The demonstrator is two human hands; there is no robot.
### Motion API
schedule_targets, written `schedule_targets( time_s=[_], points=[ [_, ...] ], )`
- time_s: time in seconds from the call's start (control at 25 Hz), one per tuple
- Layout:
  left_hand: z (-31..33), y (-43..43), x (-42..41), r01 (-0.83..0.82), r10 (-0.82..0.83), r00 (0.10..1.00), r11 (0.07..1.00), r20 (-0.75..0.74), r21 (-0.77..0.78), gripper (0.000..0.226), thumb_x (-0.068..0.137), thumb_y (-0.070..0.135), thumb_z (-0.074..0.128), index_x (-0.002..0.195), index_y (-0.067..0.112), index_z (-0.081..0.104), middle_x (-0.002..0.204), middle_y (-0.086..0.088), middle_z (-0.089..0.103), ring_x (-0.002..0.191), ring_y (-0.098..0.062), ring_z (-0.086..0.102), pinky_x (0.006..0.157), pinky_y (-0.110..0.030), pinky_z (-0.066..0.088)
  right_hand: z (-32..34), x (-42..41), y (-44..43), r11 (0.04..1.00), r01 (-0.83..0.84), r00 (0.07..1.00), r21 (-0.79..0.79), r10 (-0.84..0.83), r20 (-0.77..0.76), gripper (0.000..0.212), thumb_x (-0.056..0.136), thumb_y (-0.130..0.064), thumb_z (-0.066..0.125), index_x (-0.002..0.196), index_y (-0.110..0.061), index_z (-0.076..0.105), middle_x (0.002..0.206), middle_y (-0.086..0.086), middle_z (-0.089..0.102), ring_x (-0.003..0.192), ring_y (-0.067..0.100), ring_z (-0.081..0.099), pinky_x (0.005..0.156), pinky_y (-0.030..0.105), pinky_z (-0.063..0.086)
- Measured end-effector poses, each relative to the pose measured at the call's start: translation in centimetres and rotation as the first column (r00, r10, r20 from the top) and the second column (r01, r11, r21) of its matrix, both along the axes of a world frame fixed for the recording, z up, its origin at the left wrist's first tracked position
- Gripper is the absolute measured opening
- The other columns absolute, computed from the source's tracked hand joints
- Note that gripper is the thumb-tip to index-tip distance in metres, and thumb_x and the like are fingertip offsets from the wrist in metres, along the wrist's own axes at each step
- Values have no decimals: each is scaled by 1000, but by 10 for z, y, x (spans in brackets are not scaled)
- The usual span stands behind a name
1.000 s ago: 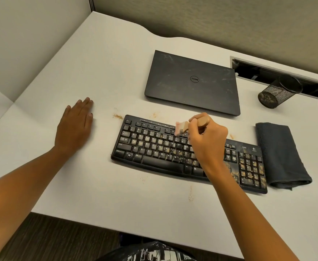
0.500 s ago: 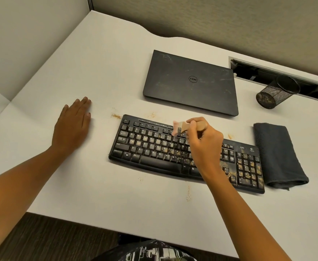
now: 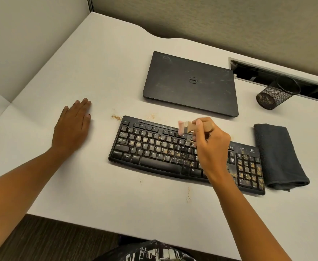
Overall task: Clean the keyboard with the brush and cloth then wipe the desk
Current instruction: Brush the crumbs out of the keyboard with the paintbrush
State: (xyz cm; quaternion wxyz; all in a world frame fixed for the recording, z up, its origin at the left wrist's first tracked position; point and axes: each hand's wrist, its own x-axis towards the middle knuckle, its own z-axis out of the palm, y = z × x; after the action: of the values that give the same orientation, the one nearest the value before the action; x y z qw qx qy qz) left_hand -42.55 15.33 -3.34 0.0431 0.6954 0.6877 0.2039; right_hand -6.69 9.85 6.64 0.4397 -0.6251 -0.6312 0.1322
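At the left we note the left hand [image 3: 73,127] lying flat on the desk [image 3: 116,53], fingers straight and close together, holding nothing, well apart from the keyboard [image 3: 150,147]. Just beside the keyboard's far left corner we record loose crumbs [image 3: 116,117] on the desk surface. The keyboard lies near the front edge; its left keys look comparatively clean, while its middle rows and number pad [image 3: 248,172] are visibly fouled with brown debris. Over the upper middle rows the right hand [image 3: 211,147] grips the wooden handle of the brush [image 3: 187,127], fingers curled round it, bristles pointing left and down at the keys; contact we cannot confirm. In our judgement brushing is the step in hand and is far from complete. To do it well we advise short strokes along the rows, bristles angled into the gaps, driving debris one way off the edge, with the idle hand steadying the frame. The cloth [image 3: 278,157] lies folded just beside the keyboard's right end, in neither hand; sweeping rightwards would foul it
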Motion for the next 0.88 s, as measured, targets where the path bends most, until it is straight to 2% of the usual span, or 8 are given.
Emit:
schedule_targets(
  time_s=[0.08, 0.28, 0.44, 0.52, 0.6, 0.68, 0.76, 0.88],
  points=[
    [0, 0, 0, -1, 1, 1000, 1000, 0, 2, 55, 100, 31, 23, 149, 13, 39, 155, -3, 36, 146, -21, 28, 119, -32, 8, 1, 0, 0, 999, -7, 1000, -33, 7, -6, 29, 100, -13, 48, 78, -2, 63, 67, -4, 60, 60, 17, 57, 46, 19, 43],
    [-1, 0, 0, 6, -6, 1000, 1000, -1, 1, 56, 99, 32, 22, 148, 13, 39, 155, -4, 37, 145, -22, 29, 118, -33, 8, 4, 0, 7, 999, -52, 998, -16, 52, 31, 23, 99, -15, 50, 81, -7, 62, 74, -2, 61, 60, 15, 56, 51, 37, 49],
    [-1, 1, -2, 1, -1, 1000, 1000, -3, 1, 55, 99, 32, 21, 149, 13, 39, 155, -4, 37, 145, -22, 28, 119, -34, 9, 5, -3, -3, 999, -39, 999, -37, 38, -33, 26, 98, -8, 50, 75, -3, 61, 65, -16, 55, 61, -1, 58, 48, 16, 42],
    [-1, 1, -3, 5, -5, 1000, 1000, -7, 3, 55, 99, 31, 22, 148, 12, 40, 155, -5, 38, 145, -23, 29, 118, -34, 10, 5, -6, -1, 1000, -7, 1000, -12, 7, -14, 22, 98, -9, 51, 79, -10, 61, 69, -20, 54, 65, -4, 58, 51, 11, 40],
    [-1, 1, -2, 5, -5, 1000, 1000, -1, -1, 55, 99, 31, 22, 148, 12, 40, 155, -5, 38, 145, -22, 29, 118, -33, 9, 6, -9, 3, 1000, -7, 1000, -6, 7, -8, 19, 98, -14, 51, 84, -19, 62, 76, -15, 57, 64, 9, 60, 51, 27, 49],
    [-1, 1, -2, 0, 0, 1000, 1000, 7, -6, 55, 99, 31, 22, 148, 13, 40, 155, -4, 37, 145, -21, 29, 118, -33, 9, 10, -20, 3, 997, -28, 992, -73, 19, -124, 28, 99, -13, 50, 76, -28, 59, 74, -17, 60, 57, 22, 59, 49, 42, 50],
    [-2, 0, -1, -2, 2, 1000, 1000, 1, -8, 55, 99, 31, 22, 148, 14, 39, 155, -3, 36, 146, -20, 28, 119, -33, 9, 21, -42, 3, 986, -97, 961, -138, 57, -272, 30, 99, -12, 49, 75, -28, 58, 68, -15, 62, 54, 13, 59, 44, 31, 49],
    [-2, 0, -1, -2, 2, 1000, 1000, 3, -15, 56, 99, 33, 21, 149, 14, 39, 156, -1, 35, 146, -19, 28, 119, -33, 9, 28, -88, 11, 946, -253, 921, -204, 171, -349, 24, 100, -11, 47, 83, -3, 62, 72, -14, 60, 64, -10, 59, 53, 14, 50]
  ],
)
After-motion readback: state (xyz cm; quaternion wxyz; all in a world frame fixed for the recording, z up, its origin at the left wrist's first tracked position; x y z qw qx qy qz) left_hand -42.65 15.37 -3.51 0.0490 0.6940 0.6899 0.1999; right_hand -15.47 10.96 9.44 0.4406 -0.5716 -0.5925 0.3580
